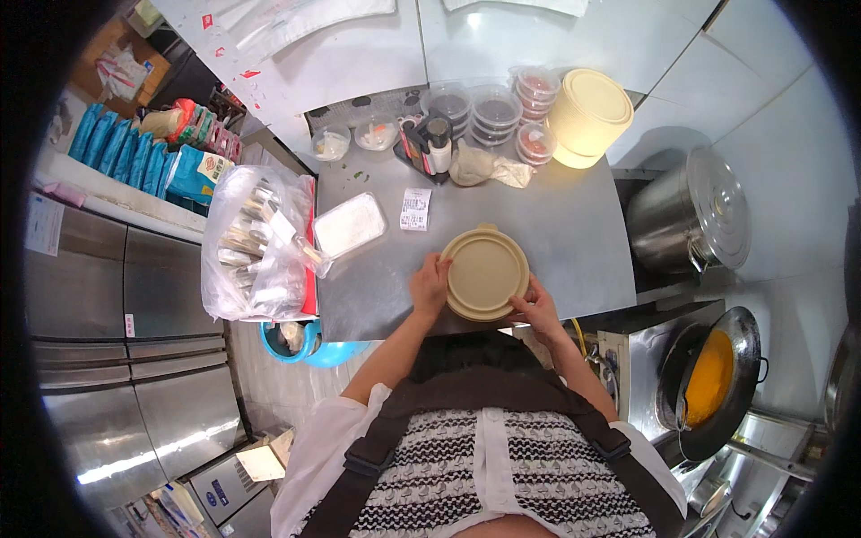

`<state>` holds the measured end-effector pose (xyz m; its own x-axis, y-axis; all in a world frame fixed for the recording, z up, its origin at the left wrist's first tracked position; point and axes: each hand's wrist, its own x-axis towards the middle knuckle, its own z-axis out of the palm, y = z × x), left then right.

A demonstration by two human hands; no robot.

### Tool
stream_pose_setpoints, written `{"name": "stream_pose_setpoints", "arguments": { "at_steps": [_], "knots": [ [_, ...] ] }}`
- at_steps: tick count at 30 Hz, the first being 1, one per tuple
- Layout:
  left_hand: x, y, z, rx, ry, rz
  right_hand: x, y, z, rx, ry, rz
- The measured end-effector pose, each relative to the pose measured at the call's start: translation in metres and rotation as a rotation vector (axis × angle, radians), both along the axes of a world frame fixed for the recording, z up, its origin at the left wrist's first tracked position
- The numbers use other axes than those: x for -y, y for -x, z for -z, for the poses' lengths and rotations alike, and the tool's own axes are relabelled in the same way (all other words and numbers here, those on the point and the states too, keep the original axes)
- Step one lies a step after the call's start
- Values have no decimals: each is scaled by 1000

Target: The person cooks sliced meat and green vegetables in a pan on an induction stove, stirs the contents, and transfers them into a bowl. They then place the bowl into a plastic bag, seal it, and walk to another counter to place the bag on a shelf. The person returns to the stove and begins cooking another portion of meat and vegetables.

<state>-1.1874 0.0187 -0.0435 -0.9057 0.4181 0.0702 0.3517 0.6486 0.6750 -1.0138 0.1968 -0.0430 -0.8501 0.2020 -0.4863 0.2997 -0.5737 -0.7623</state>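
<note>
A round beige takeaway bowl with its lid on (489,272) sits near the front edge of the steel table, a small tab at its far rim. My left hand (429,286) grips its left side, thumb by the lid's edge. At the lower right, my right hand (536,311) holds the rim with the thumb on top of the lid. What is inside the bowl is hidden. Just beyond it lies a printed paper slip (416,209). A white rectangular tray or box (350,225) rests to the left.
Beige lids (597,101) are stacked at the back right, beside sauce cups (496,107). A cloth (474,165) lies before a black holder (424,151). A bag of wrapped utensils (259,249) flanks the table's left edge. At right are a steel stockpot (672,208) and a wok with orange contents (709,376).
</note>
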Motion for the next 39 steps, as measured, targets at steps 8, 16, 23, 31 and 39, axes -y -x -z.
{"name": "stream_pose_setpoints", "arguments": {
  "at_steps": [8, 16, 23, 31, 39],
  "knots": [
    [1, -46, -24, 563, -438, 169, 24, 12, 30, -82, -191, 111],
    [-57, -26, -11, 843, -576, -6, -81, 81, -7, -42, -746, -115],
    [-65, -15, -17, 889, -636, -189, -251, 284, -212, -787, -1676, 544],
    [22, -45, -42, 761, -646, -531, -297, 364, -279, -732, -1968, 658],
    [-45, 3, -112, 569, -706, 3, -247, 297, -263, -822, -1771, 183]
  ]
}}
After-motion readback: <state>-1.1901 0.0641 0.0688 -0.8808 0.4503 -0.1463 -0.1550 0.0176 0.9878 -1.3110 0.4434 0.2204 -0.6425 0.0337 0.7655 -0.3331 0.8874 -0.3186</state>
